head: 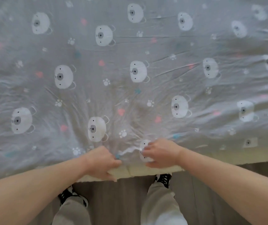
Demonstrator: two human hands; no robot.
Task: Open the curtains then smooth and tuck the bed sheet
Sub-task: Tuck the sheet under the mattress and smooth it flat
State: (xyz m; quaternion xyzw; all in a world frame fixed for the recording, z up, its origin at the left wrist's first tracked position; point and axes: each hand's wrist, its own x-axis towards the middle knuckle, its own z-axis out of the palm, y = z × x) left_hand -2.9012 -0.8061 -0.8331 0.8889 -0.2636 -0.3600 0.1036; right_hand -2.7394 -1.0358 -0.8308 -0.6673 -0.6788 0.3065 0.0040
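Note:
A grey bed sheet (146,46) printed with white bear faces, paw prints and small hearts covers the bed and fills most of the view. Creases fan out across it from the near edge, where both hands grip it. My left hand (103,160) is closed on the sheet's hem at the edge of the pale mattress (134,172). My right hand (161,153) pinches a bunched fold of the sheet just to the right, over a bear print. The two hands are a short way apart. No curtains are in view.
Below the mattress edge lies a dark wood floor (211,184). My legs in light trousers and black-and-white shoes (163,179) stand right against the bed. The sheet runs out of frame on the left, right and far sides.

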